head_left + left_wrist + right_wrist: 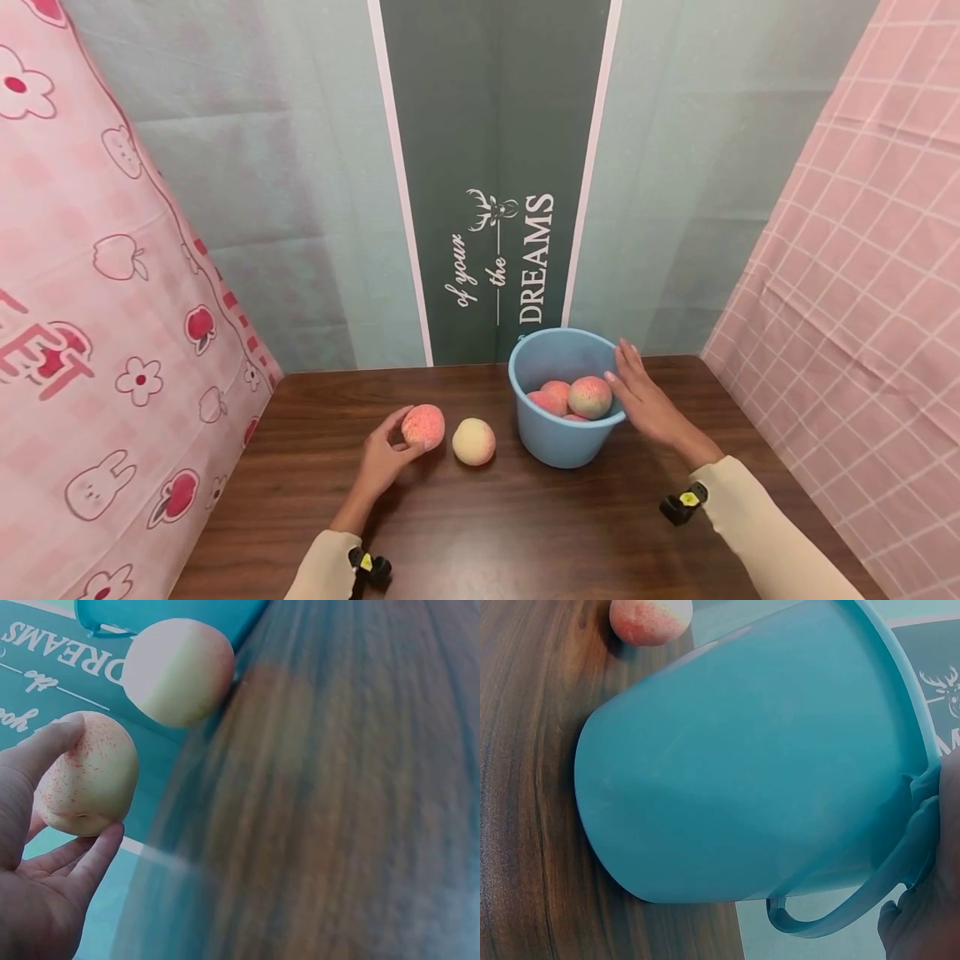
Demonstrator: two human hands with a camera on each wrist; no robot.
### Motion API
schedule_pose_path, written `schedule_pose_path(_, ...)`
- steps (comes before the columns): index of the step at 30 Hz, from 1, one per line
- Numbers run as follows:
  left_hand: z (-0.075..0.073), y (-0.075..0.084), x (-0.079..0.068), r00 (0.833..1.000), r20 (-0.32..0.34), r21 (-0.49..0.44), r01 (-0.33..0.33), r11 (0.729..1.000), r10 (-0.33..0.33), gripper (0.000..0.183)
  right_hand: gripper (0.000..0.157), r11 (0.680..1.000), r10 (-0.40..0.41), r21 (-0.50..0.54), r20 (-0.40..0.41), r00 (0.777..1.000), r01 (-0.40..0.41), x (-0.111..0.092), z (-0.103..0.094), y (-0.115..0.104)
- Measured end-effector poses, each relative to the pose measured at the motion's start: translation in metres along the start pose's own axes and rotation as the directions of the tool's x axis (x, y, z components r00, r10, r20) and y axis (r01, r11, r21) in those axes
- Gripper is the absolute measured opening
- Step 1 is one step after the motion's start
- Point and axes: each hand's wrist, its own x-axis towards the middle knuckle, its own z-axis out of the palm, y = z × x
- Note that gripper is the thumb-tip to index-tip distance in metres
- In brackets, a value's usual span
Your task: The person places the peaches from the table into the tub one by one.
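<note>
My left hand (pixel 386 457) holds a pink-red peach (pixel 423 427) between thumb and fingers; the left wrist view shows this peach (pixel 94 776) with a speckled side and a pale yellow side. Just right of it, a pale yellow peach (pixel 474 442) with a pink flush rests on the table. Farther right stands a blue bucket (pixel 562 442) with several pink peaches (pixel 590 397) inside. Against the bucket's right rim rests my right hand (pixel 651 404), its fingers fairly straight. In the right wrist view, the bucket's handle (pixel 832 919) hangs at its side, near that hand.
A dark brown wooden table (pixel 480 533) lies under everything. Behind it hangs a grey-green curtain (pixel 495 125) with white lettering. Pink printed cloth (pixel 150 317) borders the left side, and pink checked cloth (pixel 862 250) the right.
</note>
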Motion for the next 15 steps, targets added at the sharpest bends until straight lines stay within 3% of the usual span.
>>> schedule_pose_path(10, 0.010, 0.015, 0.003, 0.997, 0.060, -0.047, -0.037, 0.998, 0.039, 0.070, 0.067, 1.000, 0.000, -0.003, -0.003, 1.000, -0.001, 0.004, -0.002, 0.002)
schedule_pose_path(15, 0.017, 0.014, 0.006, 0.997, 0.050, -0.066, -0.056, 0.996, 0.059, 0.072, 0.067, 1.000, -0.002, -0.004, 0.000, 1.000, 0.002, 0.004, -0.002, 0.002)
